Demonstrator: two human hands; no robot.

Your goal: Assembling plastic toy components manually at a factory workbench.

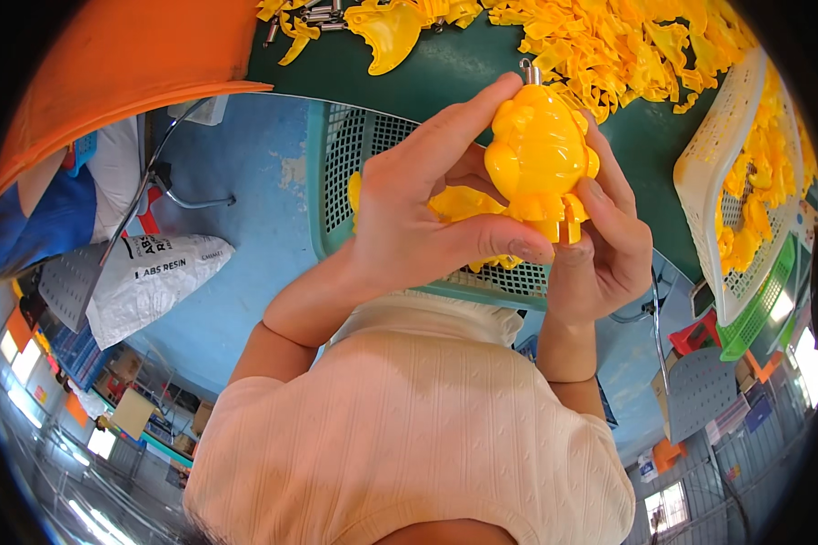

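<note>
Above a basket in my lap I hold a glossy yellow plastic figure with rounded bulges and two short stubs at its lower end. From its top sticks a small metal cap with a hook. My left hand is closed on the figure's left side, fingers along its upper edge and thumb near its base. On the other side my right hand grips it, with fingertips and thumb at its lower right. The green mesh basket below contains yellow plastic pieces, partly hidden by my hands.
Thin yellow plastic scraps heap on the dark green tabletop, with small metal cylinders at its far left. An orange bin stands left. At right, a white basket holds yellow pieces beside a green basket.
</note>
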